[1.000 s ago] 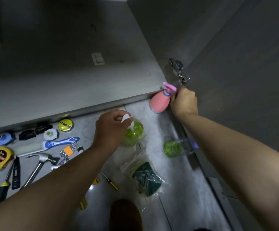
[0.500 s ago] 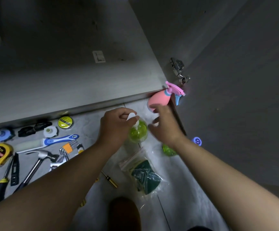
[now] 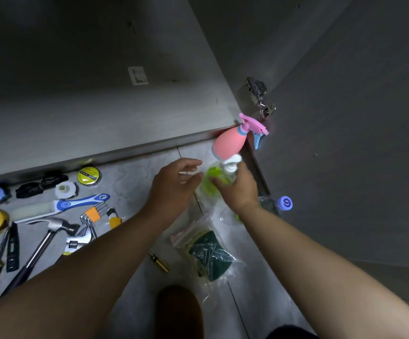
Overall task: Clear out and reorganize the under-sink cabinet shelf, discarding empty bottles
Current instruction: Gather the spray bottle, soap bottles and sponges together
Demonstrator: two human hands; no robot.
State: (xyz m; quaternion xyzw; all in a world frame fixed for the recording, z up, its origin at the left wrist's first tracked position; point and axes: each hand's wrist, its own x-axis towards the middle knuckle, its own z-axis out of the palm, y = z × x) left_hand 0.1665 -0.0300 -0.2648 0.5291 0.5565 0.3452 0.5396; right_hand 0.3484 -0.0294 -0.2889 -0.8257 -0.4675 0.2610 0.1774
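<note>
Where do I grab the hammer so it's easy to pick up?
Take the hammer by its dark grip end, the end nearest you, and come from above. It lies flat with the heavy metal head pointing away. The wrench crowds the head end, so your fingers have more room at the grip.

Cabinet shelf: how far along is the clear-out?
Done: the hammer and the pink spray bottle sit out on the floor. In hand: right hand grips the green bottle, left hand open beside it. Left: sorting bottles, restocking the shelf.
</note>
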